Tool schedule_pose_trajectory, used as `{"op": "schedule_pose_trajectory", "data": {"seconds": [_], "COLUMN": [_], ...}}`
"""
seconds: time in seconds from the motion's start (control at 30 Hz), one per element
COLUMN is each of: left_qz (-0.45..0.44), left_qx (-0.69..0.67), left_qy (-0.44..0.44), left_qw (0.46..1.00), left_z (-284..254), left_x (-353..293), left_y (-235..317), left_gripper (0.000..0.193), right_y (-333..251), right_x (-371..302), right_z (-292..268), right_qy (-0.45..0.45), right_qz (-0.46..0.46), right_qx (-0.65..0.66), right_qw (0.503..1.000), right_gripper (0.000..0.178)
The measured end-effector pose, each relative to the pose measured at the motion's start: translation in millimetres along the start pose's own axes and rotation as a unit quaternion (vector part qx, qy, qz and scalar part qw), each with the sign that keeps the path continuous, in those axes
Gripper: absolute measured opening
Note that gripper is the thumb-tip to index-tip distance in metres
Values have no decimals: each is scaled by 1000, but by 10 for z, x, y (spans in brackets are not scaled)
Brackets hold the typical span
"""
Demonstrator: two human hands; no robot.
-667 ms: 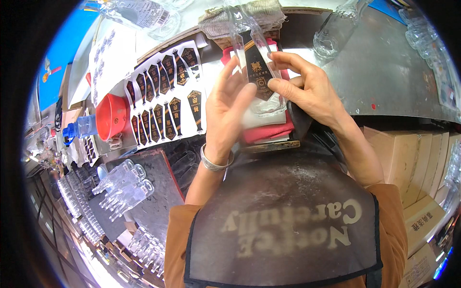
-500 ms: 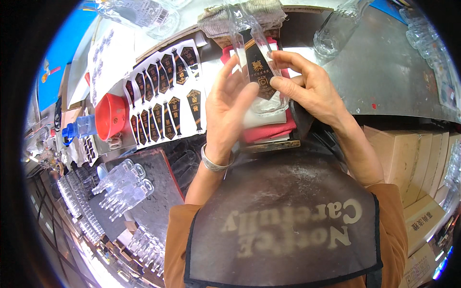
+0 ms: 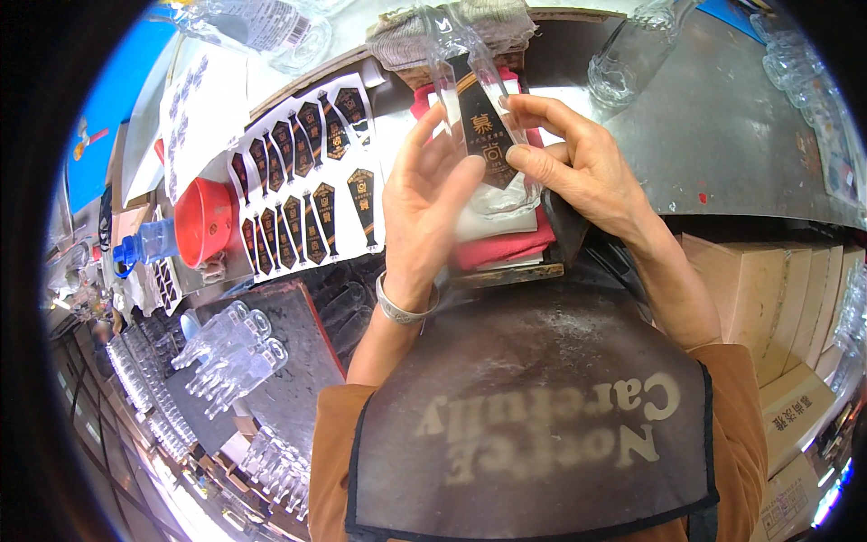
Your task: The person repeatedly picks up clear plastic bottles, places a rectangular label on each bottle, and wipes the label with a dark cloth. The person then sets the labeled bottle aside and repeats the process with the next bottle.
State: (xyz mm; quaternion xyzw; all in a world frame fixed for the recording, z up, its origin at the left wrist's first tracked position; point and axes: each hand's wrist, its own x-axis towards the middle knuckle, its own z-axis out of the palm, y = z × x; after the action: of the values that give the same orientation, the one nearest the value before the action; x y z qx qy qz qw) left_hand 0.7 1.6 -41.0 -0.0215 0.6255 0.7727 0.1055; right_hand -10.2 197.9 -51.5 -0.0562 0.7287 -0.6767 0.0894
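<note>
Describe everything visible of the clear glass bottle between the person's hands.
The clear glass bottle has a narrow neck and a black tapering label with gold markings. It lies with its neck away from the person, over a grey cloth, its base over white and red padding. The right hand touches its right edge with thumb and fingertips; whether the blurred left hand touches it is unclear.

On the metal tabletop (image 3: 668,154), at the left part of its front edge, there is a red bowl (image 3: 202,222). Just beside it, on the left, is a clear plastic bottle with blue cap (image 3: 155,239). Below the right part of the same edge are brown cardboard boxes (image 3: 733,289). Lower at left, a dark table (image 3: 284,316) carries clear glass bottles (image 3: 230,352), on the left of its reddish edge.
</note>
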Motion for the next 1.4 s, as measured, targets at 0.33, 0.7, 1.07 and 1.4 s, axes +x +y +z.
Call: {"op": "schedule_pose_trajectory", "data": {"seconds": [0.33, 0.7, 1.07, 1.4], "left_qz": [1, 221, 241, 217], "left_qx": [-4, 215, 400, 289], "left_qy": [2, 10, 5, 6], "left_qw": [1000, 951, 884, 932], "left_z": [17, -45, 27, 42], "left_x": [-7, 220, 363, 364], "left_y": [2, 93, 204, 181], "left_gripper": [63, 62, 55, 58], "right_y": [-16, -40, -168, -143], "right_x": [-4, 180, 234, 489], "right_z": [-14, -89, -25, -118], "right_qy": [-8, -3, -9, 10], "right_qz": [10, 24, 24, -35], "right_qx": [5, 47, -53, -90], "right_qw": [1000, 999, 998, 995], "right_gripper": [58, 56, 57, 46]}}
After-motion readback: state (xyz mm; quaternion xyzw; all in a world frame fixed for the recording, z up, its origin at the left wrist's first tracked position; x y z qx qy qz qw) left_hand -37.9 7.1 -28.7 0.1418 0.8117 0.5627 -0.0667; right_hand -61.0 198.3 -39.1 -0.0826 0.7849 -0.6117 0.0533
